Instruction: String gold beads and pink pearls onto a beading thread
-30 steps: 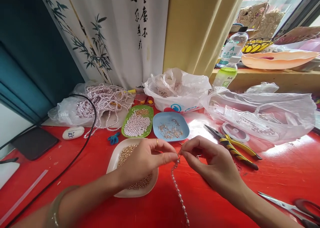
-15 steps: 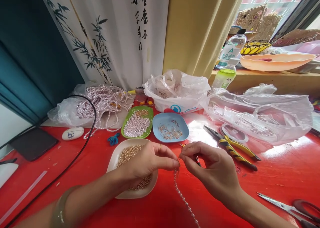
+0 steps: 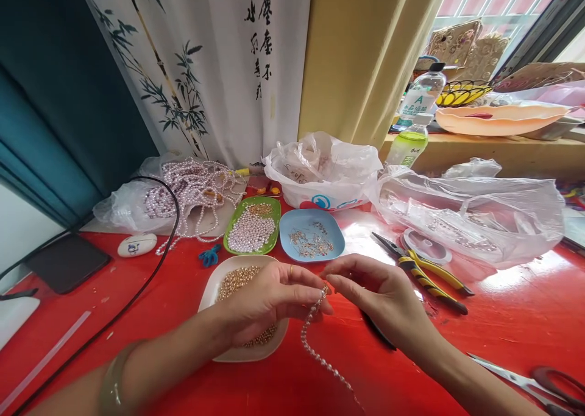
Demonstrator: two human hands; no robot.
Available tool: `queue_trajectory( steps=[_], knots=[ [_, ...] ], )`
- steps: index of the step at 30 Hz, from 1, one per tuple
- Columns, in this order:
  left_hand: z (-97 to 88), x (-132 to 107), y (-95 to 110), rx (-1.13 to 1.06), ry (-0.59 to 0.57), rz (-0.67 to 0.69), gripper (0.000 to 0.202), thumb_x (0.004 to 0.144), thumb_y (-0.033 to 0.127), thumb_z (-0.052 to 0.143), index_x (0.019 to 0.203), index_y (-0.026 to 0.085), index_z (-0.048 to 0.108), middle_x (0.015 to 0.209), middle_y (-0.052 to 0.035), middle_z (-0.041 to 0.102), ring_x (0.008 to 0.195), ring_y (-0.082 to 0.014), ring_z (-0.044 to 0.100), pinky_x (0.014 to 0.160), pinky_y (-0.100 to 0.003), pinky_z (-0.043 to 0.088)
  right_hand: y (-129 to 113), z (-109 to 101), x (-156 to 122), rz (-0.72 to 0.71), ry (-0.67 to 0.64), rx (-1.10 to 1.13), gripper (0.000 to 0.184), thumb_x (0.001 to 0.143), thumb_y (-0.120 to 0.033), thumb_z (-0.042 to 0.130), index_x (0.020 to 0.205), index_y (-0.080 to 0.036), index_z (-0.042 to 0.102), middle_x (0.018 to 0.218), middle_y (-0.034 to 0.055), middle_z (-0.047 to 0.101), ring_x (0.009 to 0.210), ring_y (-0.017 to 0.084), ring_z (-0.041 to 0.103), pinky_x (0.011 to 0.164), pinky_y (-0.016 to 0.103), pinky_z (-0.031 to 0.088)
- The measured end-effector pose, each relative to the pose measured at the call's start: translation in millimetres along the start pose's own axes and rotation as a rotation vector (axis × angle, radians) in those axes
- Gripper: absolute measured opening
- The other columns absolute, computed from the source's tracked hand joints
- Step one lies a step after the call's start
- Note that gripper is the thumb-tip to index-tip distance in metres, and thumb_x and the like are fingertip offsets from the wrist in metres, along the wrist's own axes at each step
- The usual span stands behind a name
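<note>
A thin beaded chain hangs in a curve from the fingertips of my left hand, which is closed on its upper end. Close against that end, my right hand has thumb and fingers pinched together; whatever is between them is too small to make out. A dark tool handle shows beneath my right hand, and I cannot tell if it is held or lies on the table. Under my left forearm stands a cream dish of gold beads, partly hidden.
Behind my hands are a green tray of pearly beads and a blue tray of small metal pieces. Yellow-black pliers, a clear spool and scissors lie rightward. A black cable crosses the left.
My right hand's fingertips have shifted slightly left and up. The hanging chain has swung left, and more of the dark handle shows below my right hand. The view has tilted a little.
</note>
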State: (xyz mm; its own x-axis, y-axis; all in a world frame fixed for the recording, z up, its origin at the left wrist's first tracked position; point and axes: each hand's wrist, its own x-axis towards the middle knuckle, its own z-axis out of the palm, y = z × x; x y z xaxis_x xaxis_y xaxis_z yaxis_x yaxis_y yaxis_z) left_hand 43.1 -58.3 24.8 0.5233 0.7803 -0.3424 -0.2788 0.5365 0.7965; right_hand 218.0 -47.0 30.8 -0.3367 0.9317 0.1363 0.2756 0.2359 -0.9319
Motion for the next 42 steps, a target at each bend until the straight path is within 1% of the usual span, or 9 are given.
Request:
queue_trajectory(
  steps=[4, 10, 16, 19, 25, 28, 35, 38, 42],
  knots=[
    [-0.6, 0.9, -0.2, -0.016, 0.005, -0.004, 0.010, 0.067, 0.018, 0.066, 0.075, 0.011, 0.064, 0.067, -0.0063, 0.067, 0.059, -0.0099, 0.057, 0.061, -0.023, 0.042, -0.3, -0.7, -0.4, -0.047, -0.067, -0.024, 0.014, 0.079, -0.026, 0.052, 0.069, -0.018, 0.058, 0.068, 0.0014, 0.061, 0.064, 0.014, 0.055, 0.059, 0.025, 0.044],
    [-2.0, 1.2, -0.3, 0.001, -0.021, -0.026, 0.015, 0.068, 0.023, 0.065, 0.076, 0.010, 0.065, 0.067, -0.0076, 0.066, 0.058, -0.0105, 0.057, 0.060, -0.023, 0.042, 0.5, 0.6, -0.4, -0.159, -0.083, -0.089, 0.013, 0.082, -0.017, 0.048, 0.069, -0.020, 0.053, 0.069, -0.0007, 0.058, 0.064, 0.013, 0.052, 0.058, 0.024, 0.042],
    [-2.4, 2.2, -0.7, 0.028, -0.034, -0.031, 0.019, 0.071, 0.030, 0.062, 0.072, 0.011, 0.065, 0.067, -0.0072, 0.067, 0.056, -0.0104, 0.057, 0.059, -0.023, 0.041, 1.9, 2.3, 0.1, -0.173, -0.072, -0.166, 0.014, 0.080, -0.013, 0.048, 0.069, -0.020, 0.052, 0.067, -0.0019, 0.057, 0.063, 0.012, 0.051, 0.057, 0.023, 0.040],
    [-1.4, 2.8, -0.2, 0.037, -0.031, -0.024, 0.017, 0.069, 0.029, 0.063, 0.069, 0.012, 0.065, 0.065, -0.0068, 0.067, 0.059, -0.0116, 0.058, 0.059, -0.023, 0.041, -0.4, 2.8, -1.0, -0.173, -0.082, -0.173, 0.016, 0.081, -0.013, 0.047, 0.068, -0.021, 0.050, 0.068, -0.0018, 0.056, 0.063, 0.012, 0.051, 0.057, 0.024, 0.039],
    [-0.5, 4.4, -1.1, 0.103, -0.063, -0.015, 0.012, 0.066, 0.023, 0.063, 0.063, 0.012, 0.065, 0.070, -0.0067, 0.066, 0.059, -0.0117, 0.056, 0.053, -0.022, 0.041, -3.7, 7.0, -5.0, -0.239, -0.004, -0.208, 0.020, 0.082, -0.011, 0.040, 0.065, -0.021, 0.041, 0.064, -0.0023, 0.049, 0.060, 0.012, 0.045, 0.054, 0.024, 0.036],
    [0.4, 4.0, -2.4, 0.087, -0.076, -0.002, 0.013, 0.067, 0.024, 0.063, 0.063, 0.012, 0.064, 0.068, -0.0065, 0.066, 0.060, -0.0118, 0.057, 0.053, -0.022, 0.041, -1.2, 9.0, -5.7, -0.247, 0.014, -0.185, 0.019, 0.084, -0.012, 0.037, 0.067, -0.021, 0.039, 0.066, -0.0021, 0.047, 0.059, 0.012, 0.043, 0.053, 0.024, 0.036],
    [2.6, -1.7, -2.2, 0.077, -0.038, 0.036, 0.017, 0.067, 0.029, 0.066, 0.068, 0.012, 0.067, 0.072, -0.0069, 0.063, 0.073, -0.0139, 0.056, 0.054, -0.020, 0.042, 2.5, 7.1, -4.3, -0.266, 0.077, -0.102, 0.015, 0.083, -0.013, 0.040, 0.070, -0.021, 0.042, 0.071, -0.0007, 0.049, 0.064, 0.013, 0.046, 0.056, 0.024, 0.038],
    [3.2, -2.9, -0.9, 0.085, -0.035, 0.051, 0.018, 0.067, 0.029, 0.067, 0.068, 0.012, 0.067, 0.072, -0.0065, 0.061, 0.072, -0.0136, 0.055, 0.056, -0.021, 0.044, 0.9, 6.1, -4.2, -0.276, 0.098, -0.096, 0.015, 0.082, -0.014, 0.042, 0.069, -0.021, 0.044, 0.071, -0.0001, 0.049, 0.065, 0.014, 0.047, 0.056, 0.025, 0.039],
    [4.1, -2.8, 0.9, 0.091, -0.005, 0.061, 0.017, 0.067, 0.025, 0.067, 0.078, 0.013, 0.066, 0.079, -0.0058, 0.057, 0.072, -0.0131, 0.052, 0.054, -0.022, 0.045, -1.1, 5.3, -4.0, -0.288, 0.102, -0.107, 0.016, 0.082, -0.013, 0.043, 0.068, -0.021, 0.047, 0.070, 0.0006, 0.051, 0.064, 0.014, 0.048, 0.055, 0.026, 0.039]
  ],
)
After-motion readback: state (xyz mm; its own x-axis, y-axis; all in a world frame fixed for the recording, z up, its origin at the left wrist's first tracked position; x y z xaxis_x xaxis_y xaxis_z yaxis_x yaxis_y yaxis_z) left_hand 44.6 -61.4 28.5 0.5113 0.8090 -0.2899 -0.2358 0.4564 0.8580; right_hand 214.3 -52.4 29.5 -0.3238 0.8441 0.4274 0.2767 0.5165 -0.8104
